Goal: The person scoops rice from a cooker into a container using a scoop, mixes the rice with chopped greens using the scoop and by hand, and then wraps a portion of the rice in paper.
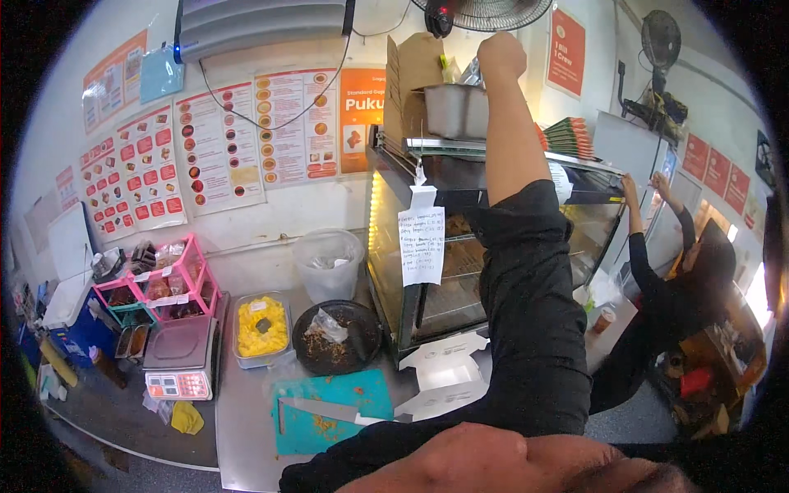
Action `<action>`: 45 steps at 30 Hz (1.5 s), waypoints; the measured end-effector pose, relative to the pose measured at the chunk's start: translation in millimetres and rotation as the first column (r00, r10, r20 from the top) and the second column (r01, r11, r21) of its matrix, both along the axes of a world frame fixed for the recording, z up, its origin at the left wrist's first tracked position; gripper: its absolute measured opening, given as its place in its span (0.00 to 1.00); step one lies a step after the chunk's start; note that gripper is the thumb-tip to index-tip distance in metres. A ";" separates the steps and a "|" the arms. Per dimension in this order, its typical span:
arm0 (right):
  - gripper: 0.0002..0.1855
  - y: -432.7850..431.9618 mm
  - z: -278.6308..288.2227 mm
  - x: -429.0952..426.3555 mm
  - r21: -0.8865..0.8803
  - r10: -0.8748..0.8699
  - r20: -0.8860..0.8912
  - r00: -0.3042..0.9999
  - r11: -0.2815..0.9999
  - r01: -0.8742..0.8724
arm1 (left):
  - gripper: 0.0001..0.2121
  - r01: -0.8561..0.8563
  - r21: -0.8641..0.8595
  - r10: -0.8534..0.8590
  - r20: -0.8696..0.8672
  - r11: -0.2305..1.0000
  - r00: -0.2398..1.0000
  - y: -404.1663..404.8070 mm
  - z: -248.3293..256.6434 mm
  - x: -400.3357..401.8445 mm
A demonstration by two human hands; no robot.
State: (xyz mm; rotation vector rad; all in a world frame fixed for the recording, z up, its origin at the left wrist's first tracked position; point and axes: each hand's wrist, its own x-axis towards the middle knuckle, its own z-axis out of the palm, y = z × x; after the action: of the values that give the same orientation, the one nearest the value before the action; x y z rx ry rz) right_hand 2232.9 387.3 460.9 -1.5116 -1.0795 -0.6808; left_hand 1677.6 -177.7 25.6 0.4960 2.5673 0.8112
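Note:
My right hand [502,57] is raised over the heated display cabinet, fingers curled, beside a metal pan [455,111] holding silver and yellow-green packets; its grip is hidden. Very close to the camera at the bottom edge is my left hand [481,459], its fingers blurred and partly cut off. On the counter in front, a knife [320,407] with a white handle lies on a teal cutting board [335,385] with brown crumbs. Behind the board stand a dark round pan [308,320] with crumbs and a plastic bag, and a tray of yellow food [262,323]. An open white carton [449,376] lies to the right.
The glass display cabinet [394,259] bears a handwritten note [422,246]. A fan [499,12] hangs overhead. To the left are a scale [180,357], pink racks [197,277] and a yellow cloth [187,418]. Another person [678,302] reaches up at the cabinet's right end.

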 end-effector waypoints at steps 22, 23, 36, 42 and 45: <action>0.18 -97.2 -38.0 -193.0 0.517 0.949 0.292 0.119 -0.052 -0.854 | 0.21 0.409 0.570 -0.540 0.073 0.713 0.839 56.4 -16.5 -9.9; 0.19 -98.0 -51.6 -216.4 0.555 0.853 0.127 0.507 0.362 -0.749 | 0.21 0.448 0.592 -0.603 0.082 0.669 0.793 57.2 -15.7 -10.8; 0.15 -235.3 -260.0 -470.9 0.489 0.881 -0.248 -0.402 -0.244 -0.837 | 0.17 0.801 0.350 -0.346 -0.764 0.487 0.544 92.5 38.6 -111.3; 0.18 -297.1 -333.4 -477.9 0.388 0.861 -0.473 -0.186 0.014 -0.922 | 0.21 0.786 -0.174 -0.737 -0.512 0.593 0.442 142.0 -67.1 -192.5; 0.19 -296.9 -369.5 -435.2 0.232 0.889 -0.453 0.071 0.194 -0.953 | 0.23 0.722 -0.330 -0.762 0.012 0.608 0.648 145.6 -167.7 -213.1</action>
State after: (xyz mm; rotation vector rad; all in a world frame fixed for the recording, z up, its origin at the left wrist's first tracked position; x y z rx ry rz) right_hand 1797.7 90.3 91.4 -0.6471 -1.3879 0.7460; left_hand 1464.6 -32.1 -142.1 1.4240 2.1749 0.0622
